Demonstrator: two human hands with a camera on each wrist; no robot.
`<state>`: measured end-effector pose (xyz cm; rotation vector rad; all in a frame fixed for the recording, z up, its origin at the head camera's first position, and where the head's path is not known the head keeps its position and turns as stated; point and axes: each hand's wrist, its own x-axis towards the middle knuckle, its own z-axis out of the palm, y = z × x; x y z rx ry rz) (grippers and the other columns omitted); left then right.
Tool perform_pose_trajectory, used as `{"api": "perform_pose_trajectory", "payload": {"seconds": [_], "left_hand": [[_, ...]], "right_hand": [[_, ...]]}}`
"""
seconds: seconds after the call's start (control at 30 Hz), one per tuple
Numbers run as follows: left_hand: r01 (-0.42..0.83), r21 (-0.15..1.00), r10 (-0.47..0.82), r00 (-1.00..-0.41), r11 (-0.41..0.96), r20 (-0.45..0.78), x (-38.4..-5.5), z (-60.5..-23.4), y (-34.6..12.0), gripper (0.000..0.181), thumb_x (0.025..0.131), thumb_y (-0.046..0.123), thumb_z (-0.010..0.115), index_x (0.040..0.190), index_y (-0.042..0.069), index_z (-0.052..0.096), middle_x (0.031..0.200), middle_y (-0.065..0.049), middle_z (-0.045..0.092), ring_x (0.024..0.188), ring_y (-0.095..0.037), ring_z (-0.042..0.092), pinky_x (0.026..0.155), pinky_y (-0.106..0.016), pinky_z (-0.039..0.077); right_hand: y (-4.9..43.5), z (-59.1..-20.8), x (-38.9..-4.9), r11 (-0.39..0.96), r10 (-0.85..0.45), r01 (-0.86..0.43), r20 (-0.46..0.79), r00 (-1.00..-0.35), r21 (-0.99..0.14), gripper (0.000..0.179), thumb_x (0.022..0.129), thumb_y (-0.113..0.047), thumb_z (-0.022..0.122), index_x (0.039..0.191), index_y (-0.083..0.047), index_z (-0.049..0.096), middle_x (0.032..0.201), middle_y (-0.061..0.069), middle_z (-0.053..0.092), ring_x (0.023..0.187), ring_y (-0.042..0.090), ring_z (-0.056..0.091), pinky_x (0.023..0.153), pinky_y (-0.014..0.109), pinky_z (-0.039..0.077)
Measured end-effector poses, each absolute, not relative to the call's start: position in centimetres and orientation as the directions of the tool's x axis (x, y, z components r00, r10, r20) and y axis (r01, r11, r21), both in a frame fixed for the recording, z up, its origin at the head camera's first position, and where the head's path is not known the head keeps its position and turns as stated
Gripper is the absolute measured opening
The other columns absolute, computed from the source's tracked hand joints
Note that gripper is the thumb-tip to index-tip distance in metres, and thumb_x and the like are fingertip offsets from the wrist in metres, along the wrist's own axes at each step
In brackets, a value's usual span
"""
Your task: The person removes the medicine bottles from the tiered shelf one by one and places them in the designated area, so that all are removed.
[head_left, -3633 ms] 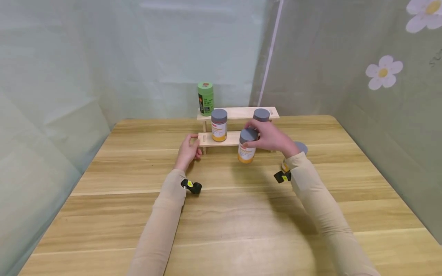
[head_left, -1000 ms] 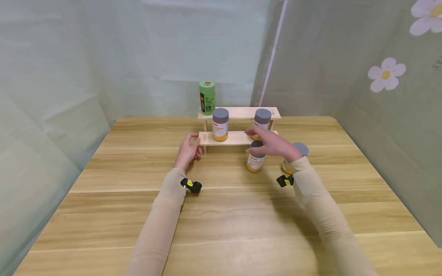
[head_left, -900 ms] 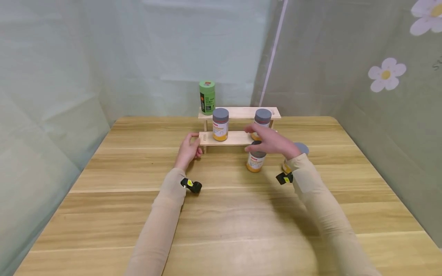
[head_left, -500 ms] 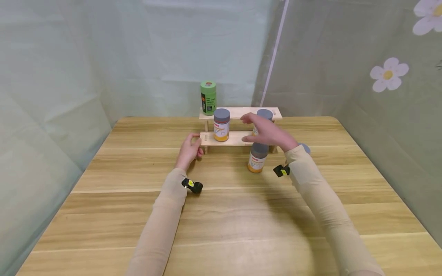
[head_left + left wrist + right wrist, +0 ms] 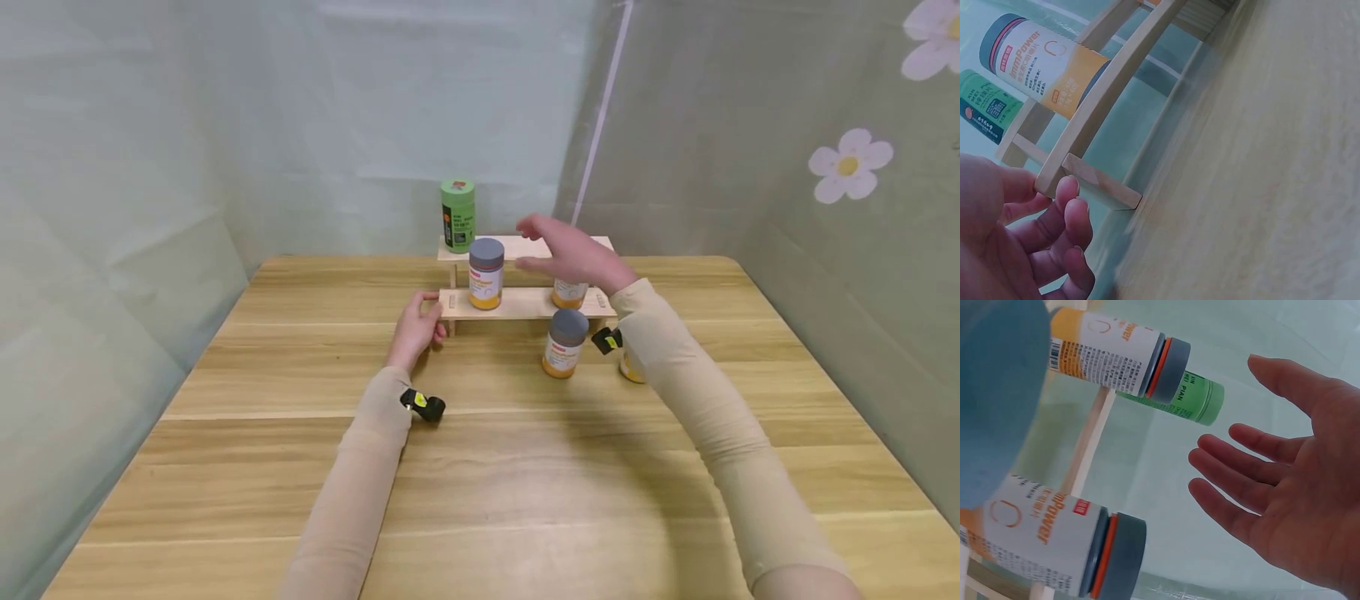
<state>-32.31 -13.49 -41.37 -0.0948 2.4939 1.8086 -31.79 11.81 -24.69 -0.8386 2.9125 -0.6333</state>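
My left hand (image 5: 416, 332) pinches the left end of the lower board of a two-tier wooden rack (image 5: 525, 305); the left wrist view shows thumb and fingers at the board end (image 5: 1054, 178). My right hand (image 5: 573, 254), fingers spread and holding nothing, hovers over the rack's right half. It partly hides a grey-lidded jar (image 5: 570, 295) on the lower tier's right. Another such jar (image 5: 486, 275) stands on that tier's left, and a green bottle (image 5: 458, 218) on the upper tier's left. A similar jar (image 5: 564, 346) stands upright on the table before the rack.
Another jar (image 5: 632, 368) stands on the table further right, mostly hidden by my right forearm. The wooden table (image 5: 480, 500) extends toward me. A pale cloth backdrop (image 5: 360, 125) hangs behind the rack, with a flower-printed cloth (image 5: 787, 217) at the right.
My right hand has set the jar it held down on the table before the rack, let go of it and risen up and left over the rack. My left hand stays at the board's end.
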Motion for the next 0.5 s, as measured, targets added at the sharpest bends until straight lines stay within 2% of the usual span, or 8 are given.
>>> {"api": "perform_pose_trajectory", "payload": {"seconds": [0.5], "left_hand": [[-0.076, 0.942, -0.026, -0.997, 0.327, -0.071, -32.3, -41.4, -13.1, 0.038, 0.103, 0.028, 0.043, 0.139, 0.016, 0.044, 0.065, -0.001, 0.056, 0.055, -0.013, 0.054, 0.054, -0.027, 0.051]], "right_hand": [[9.1, -23.2, -33.8, 0.729, -0.541, -0.501, 0.057, -0.839, -0.467, 0.054, 0.095, -0.028, 0.061, 0.139, -0.005, 0.04, 0.14, 0.015, 0.05, 0.131, 0.029, 0.047, 0.11, 0.042, 0.039]]}}
